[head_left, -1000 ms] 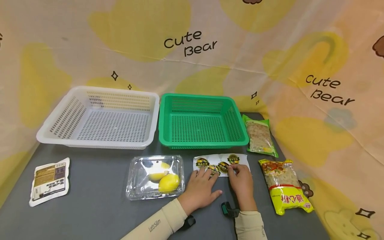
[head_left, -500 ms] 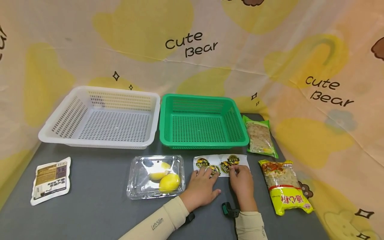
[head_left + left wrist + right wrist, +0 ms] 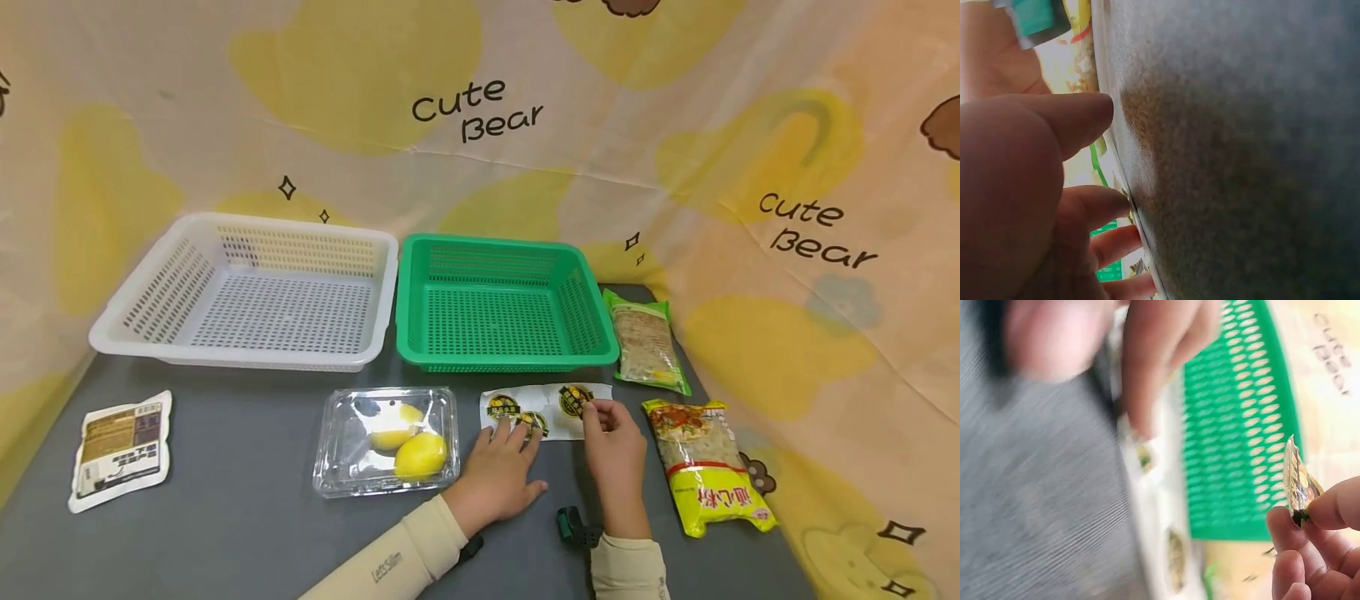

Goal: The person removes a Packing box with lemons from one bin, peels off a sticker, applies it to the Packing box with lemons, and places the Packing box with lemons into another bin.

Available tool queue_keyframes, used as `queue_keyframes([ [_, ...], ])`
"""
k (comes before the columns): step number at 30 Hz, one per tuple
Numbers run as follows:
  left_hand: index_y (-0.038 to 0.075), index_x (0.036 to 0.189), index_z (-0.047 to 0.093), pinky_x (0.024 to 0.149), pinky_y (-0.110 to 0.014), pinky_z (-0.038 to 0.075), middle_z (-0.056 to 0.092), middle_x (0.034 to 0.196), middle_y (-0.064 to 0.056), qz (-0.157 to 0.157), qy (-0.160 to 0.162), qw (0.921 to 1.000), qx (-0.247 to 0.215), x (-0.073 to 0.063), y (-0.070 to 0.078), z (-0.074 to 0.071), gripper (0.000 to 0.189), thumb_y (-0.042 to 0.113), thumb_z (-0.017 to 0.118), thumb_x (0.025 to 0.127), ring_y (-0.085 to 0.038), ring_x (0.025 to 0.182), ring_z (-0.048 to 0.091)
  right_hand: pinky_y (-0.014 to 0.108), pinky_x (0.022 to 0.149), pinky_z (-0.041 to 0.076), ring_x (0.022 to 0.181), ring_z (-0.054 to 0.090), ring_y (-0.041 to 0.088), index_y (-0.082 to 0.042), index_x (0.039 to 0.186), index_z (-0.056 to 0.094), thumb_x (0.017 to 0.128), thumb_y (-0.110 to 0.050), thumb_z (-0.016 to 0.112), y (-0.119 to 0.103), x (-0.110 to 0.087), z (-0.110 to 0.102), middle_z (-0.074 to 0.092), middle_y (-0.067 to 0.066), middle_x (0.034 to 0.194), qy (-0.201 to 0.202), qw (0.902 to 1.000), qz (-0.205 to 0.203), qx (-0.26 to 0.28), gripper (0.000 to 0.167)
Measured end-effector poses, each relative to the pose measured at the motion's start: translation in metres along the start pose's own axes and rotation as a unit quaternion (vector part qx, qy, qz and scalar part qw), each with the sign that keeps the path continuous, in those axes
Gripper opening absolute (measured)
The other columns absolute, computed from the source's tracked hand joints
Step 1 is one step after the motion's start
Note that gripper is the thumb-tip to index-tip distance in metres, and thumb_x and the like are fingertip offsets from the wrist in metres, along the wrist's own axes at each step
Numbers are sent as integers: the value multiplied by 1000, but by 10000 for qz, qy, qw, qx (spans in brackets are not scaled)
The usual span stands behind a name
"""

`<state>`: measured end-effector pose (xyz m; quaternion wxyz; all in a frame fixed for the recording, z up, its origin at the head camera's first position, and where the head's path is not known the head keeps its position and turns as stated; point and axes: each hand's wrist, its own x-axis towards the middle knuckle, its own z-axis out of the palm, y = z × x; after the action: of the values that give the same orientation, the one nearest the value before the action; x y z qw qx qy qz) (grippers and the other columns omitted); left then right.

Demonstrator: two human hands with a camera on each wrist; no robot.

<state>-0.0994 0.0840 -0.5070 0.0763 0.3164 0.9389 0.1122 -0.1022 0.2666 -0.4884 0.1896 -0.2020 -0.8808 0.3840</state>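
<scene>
A white sheet with round black-and-gold stickers (image 3: pixel 503 407) lies on the grey table. My left hand (image 3: pixel 497 475) rests on the near left part of this sticker sheet (image 3: pixel 546 402), its fingers spread and straight. Between the thumb and forefinger of my right hand (image 3: pixel 617 450) is a round sticker (image 3: pixel 1300 487), lifted clear of the sheet and slightly curved in the right wrist view. Another sticker (image 3: pixel 1175 559) shows on the sheet there. Just left of my left hand stands a closed clear plastic box (image 3: pixel 345 450) with yellow lemons (image 3: pixel 420 456) inside.
Behind the sheet stand a green basket (image 3: pixel 510 360) and a white basket (image 3: pixel 247 357), side by side. Two food bags, one green-edged (image 3: pixel 643 342) and one yellow (image 3: pixel 712 475), lie at the right. A white-edged pouch (image 3: pixel 122 450) lies far left. A printed cloth (image 3: pixel 480 183) hangs behind.
My right hand has peeled the sticker off the sheet and moved slightly up and right with it. My left hand has stayed on the sheet.
</scene>
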Motion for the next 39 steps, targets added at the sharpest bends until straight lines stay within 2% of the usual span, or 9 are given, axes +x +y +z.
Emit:
queue_keyframes([
  [5,14,162,46,121,-53,32,43,165,-9,28,274,9996,-52,-10,1,-4,72,50,66,103,-36,156,31,30,66,50,83,66,18,-11,114,77,105,-29,68,-24,-6,-8,79,5,97,-136,9991,21,406,23],
  [10,9,148,62,106,-46,50,61,147,-9,-41,1611,9827,-917,-26,4,-27,46,28,66,106,-32,137,53,28,67,50,82,64,14,-9,117,77,106,-24,69,-44,-15,-8,77,6,97,-316,9958,-333,789,21],
  [14,8,141,67,95,-44,56,71,127,-6,-523,2824,9233,-2552,-40,-8,-56,36,17,64,106,-25,112,65,26,67,49,79,61,13,-5,117,76,105,-15,69,-62,-25,1,73,7,97,-659,9846,-703,1457,17],
  [19,11,147,55,76,-41,55,73,109,-1,-1183,3121,8418,-4242,-51,-40,-81,39,19,58,109,-18,87,68,25,67,50,79,60,14,-5,116,75,103,-7,70,-85,-41,21,72,6,95,-1119,9674,-1098,1989,14],
  [21,11,146,54,74,-41,54,74,104,0,-1359,2980,8226,-4648,-56,-53,-87,39,21,59,109,-18,85,69,25,68,51,78,61,14,-6,116,73,102,-5,71,-94,-48,30,72,5,93,-1304,9609,-1319,2054,15],
  [23,12,142,58,72,-39,54,74,99,0,-1485,2910,8154,-4779,-63,-62,-90,37,21,64,107,-18,82,67,25,67,51,76,62,14,-6,117,69,101,-4,71,-100,-54,39,71,3,92,-1513,9545,-1509,2079,16],
  [27,12,125,68,72,-34,54,73,95,0,-1875,2907,8198,-4564,-76,-74,-92,25,17,73,101,-16,81,64,26,65,50,73,60,13,-9,114,66,102,-7,72,-112,-64,55,69,0,89,-1843,9443,-1759,2082,14],
  [35,8,109,79,69,-40,50,68,85,-2,-2078,3259,8833,-2652,-101,-89,-87,13,10,76,95,-22,78,59,28,69,53,79,58,10,-15,111,81,101,-17,76,-127,-77,75,69,-7,93,-2074,9355,-2660,1051,12],
  [39,3,103,81,78,-46,49,73,87,-8,-1895,3453,9025,-1743,-107,-94,-79,11,7,80,93,-29,84,61,31,79,55,89,62,14,-15,112,83,100,-20,77,-131,-86,84,71,-6,96,-1991,9253,-3213,307,14],
])
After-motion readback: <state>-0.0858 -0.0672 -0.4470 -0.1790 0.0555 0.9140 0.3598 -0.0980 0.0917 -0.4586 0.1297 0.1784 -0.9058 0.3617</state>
